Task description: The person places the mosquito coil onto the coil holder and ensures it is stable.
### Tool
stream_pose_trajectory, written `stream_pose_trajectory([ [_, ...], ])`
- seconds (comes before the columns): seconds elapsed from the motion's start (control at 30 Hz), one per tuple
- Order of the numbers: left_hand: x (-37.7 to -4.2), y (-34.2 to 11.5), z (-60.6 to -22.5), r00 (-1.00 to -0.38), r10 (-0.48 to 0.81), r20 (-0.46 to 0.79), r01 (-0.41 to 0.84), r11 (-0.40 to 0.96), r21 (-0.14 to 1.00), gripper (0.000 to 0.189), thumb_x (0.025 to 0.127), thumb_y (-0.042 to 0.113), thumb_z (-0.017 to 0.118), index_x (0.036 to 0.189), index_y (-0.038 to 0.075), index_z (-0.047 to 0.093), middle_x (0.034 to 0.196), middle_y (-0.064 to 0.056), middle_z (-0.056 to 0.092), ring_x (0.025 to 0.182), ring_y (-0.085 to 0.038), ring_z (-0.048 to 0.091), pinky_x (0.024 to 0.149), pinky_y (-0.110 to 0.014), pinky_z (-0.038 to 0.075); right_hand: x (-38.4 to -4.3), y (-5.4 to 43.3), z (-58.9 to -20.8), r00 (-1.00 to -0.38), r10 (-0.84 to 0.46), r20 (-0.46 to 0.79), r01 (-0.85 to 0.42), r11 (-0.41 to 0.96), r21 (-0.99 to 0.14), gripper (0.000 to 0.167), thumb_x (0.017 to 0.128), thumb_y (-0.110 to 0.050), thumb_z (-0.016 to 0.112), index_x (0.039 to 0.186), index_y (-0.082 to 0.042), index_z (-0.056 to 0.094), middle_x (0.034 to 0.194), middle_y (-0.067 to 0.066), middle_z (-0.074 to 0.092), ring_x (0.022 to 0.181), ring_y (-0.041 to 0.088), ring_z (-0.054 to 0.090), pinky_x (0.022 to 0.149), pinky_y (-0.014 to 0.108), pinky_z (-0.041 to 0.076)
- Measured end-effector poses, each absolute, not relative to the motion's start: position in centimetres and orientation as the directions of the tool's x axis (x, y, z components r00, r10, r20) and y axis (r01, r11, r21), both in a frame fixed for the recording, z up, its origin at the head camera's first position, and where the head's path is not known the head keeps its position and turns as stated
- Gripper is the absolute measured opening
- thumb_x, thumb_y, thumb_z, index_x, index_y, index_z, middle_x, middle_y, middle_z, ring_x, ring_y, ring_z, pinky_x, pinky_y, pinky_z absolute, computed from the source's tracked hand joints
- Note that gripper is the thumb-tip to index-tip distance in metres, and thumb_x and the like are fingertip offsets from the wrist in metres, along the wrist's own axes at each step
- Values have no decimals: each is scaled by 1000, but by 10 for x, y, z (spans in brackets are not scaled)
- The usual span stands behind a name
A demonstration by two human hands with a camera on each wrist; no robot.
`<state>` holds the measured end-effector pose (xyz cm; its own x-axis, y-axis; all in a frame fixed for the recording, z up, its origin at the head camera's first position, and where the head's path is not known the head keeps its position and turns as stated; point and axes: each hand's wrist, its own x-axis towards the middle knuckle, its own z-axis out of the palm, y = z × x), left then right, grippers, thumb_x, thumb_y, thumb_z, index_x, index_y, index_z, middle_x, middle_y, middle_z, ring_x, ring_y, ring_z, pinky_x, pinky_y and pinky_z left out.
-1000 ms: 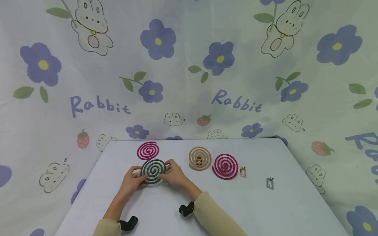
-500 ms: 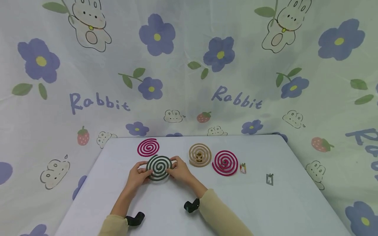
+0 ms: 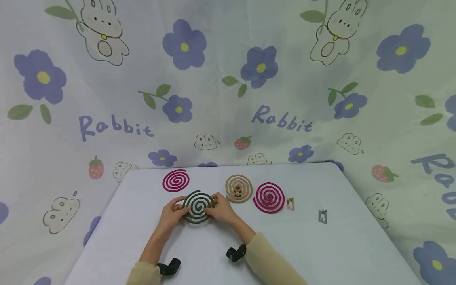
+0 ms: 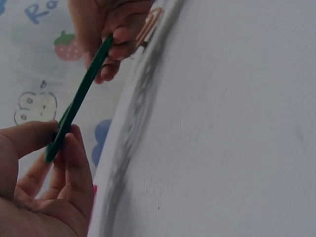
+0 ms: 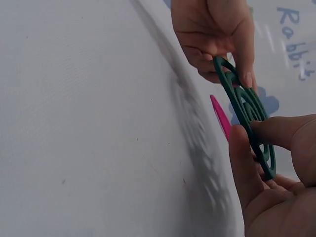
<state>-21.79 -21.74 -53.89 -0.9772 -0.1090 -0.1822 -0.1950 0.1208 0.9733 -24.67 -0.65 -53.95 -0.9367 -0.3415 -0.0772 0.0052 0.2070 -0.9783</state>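
Note:
Above the white table, a dark green mosquito coil (image 3: 198,207) is held by both hands, one at each side. My left hand (image 3: 171,215) pinches its left edge between thumb and fingers. On the opposite edge, my right hand (image 3: 223,211) pinches it the same way. In the left wrist view the green coil (image 4: 79,98) appears nearly edge-on, its shadow falling on the table. From the right wrist, the coil (image 5: 239,102) looks tilted, its rings visible. Just behind the hands lies a pink coil (image 3: 176,181).
Right of the hands lie a beige coil (image 3: 229,183) with a small gold-coloured piece on it and a second pink coil (image 3: 281,198). Further right are a small colourful piece (image 3: 290,204) and a small grey metal stand (image 3: 322,217). A patterned curtain (image 3: 213,87) hangs behind the table (image 3: 285,245).
Both hands have shifted right with the green coil, away from the pink coil behind it. Their pinch on it stays. The head view has tilted slightly.

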Motion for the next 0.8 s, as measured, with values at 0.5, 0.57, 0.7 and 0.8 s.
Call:
stream_pose_trajectory([
  [0.5, -214, -189, -541, -975, -87, -203, -201, -38, 979, 50, 86, 6, 73, 131, 1, 51, 96, -11, 66, 87, -17, 63, 73, -25, 54, -239, 15, -537, -959, -279, -60, 56, 21, -998, 66, 81, 7, 73, 138, -3, 43, 83, 11, 58, 64, 21, 65, 60, 47, 57],
  [0.57, -214, -185, -543, -976, -92, -195, -186, -94, 978, 50, 85, 5, 73, 130, 0, 52, 96, -11, 67, 87, -16, 65, 74, -26, 54, -239, 18, -538, -963, -267, -37, 34, 17, -999, 68, 80, 8, 72, 140, -3, 42, 83, 12, 57, 64, 21, 64, 61, 49, 57],
  [0.7, -213, -176, -545, -978, -105, -180, -161, -170, 972, 49, 85, 2, 73, 130, -3, 53, 99, -11, 68, 87, -15, 66, 75, -26, 55, -237, 24, -539, -968, -250, -13, 11, 11, -1000, 66, 80, 8, 73, 139, -3, 45, 90, 14, 62, 68, 21, 65, 59, 47, 57],
  [0.8, -212, -168, -544, -978, -101, -182, -160, -198, 967, 50, 85, 3, 73, 130, -4, 53, 102, -11, 68, 89, -15, 66, 75, -26, 54, -235, 30, -538, -972, -234, -13, 15, -8, -1000, 64, 81, 6, 74, 138, -3, 45, 98, 15, 66, 72, 22, 67, 58, 43, 57],
])
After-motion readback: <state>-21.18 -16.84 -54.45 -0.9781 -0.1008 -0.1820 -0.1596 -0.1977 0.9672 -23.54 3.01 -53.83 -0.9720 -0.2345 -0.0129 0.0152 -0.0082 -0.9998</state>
